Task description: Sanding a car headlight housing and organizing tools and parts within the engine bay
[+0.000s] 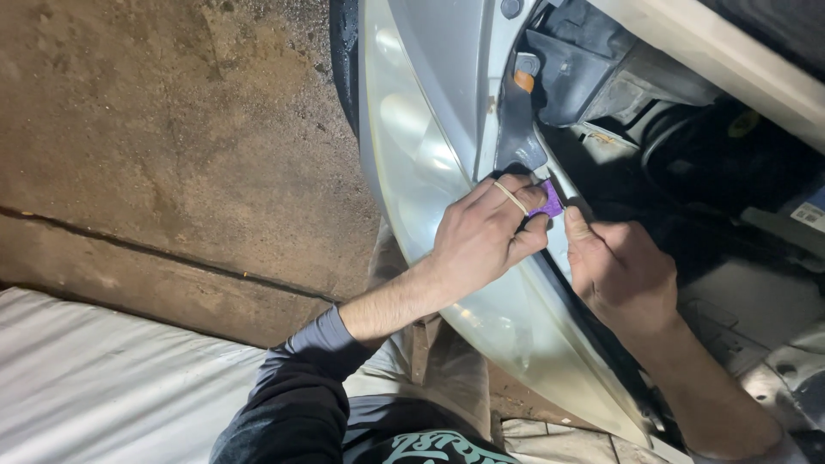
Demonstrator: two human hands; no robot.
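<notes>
My left hand (485, 236) rests on the top edge of a clear car headlight (412, 155), fingers pinched on a small purple piece (550, 203) at the seam between the lamp and the body. A thin band circles one of its fingers. My right hand (614, 271) sits just to the right, thumb pressed toward the same purple piece, the other fingers curled down into the dark gap behind the lamp. Whether the right hand grips anything is hidden.
Black plastic brackets (567, 60) and an orange clip (524, 80) sit in the open engine bay above. A pale body panel edge (739, 60) runs along the top right. Rough concrete floor (163, 146) lies left, a white sheet (112, 387) at bottom left.
</notes>
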